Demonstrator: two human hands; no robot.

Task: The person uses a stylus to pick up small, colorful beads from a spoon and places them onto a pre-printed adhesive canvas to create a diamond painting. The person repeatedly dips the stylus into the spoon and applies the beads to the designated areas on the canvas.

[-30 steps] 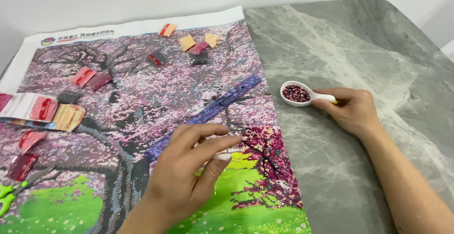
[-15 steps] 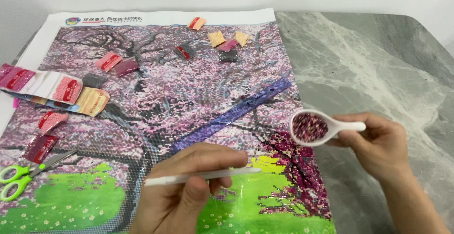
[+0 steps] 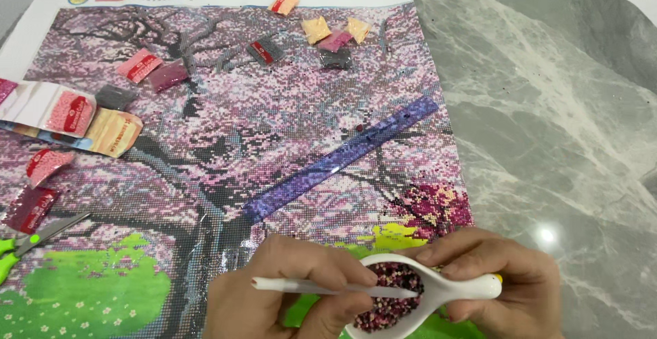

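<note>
The left hand point(image 3: 287, 298) pinches a thin white pen point(image 3: 328, 287) between its closed fingers point(image 3: 342, 274), the tip reaching past them into the beads point(image 3: 390, 301). The right hand point(image 3: 506, 284) grips a white spoon-shaped tray point(image 3: 452, 291) by its handle, fingers curled over the far rim (dark red beads fill the bowl). Both hover over the canvas point(image 3: 260, 140) on the grey worktop point(image 3: 547, 106), below a purple ruler point(image 3: 342, 157)

The diamond-painting canvas point(image 3: 274, 147) is a speckled mosaic of pink and lilac blossom over dark grey branches, with bright green grass below. A translucent purple ruler point(image 3: 340, 159) crosses it. The white spoon-shaped tray point(image 3: 438, 290) holds dark maroon beads point(image 3: 390, 305). The counter point(image 3: 554, 127) is grey marble with white veins. The scissors point(image 3: 27, 243) have lime-green handles.
</note>
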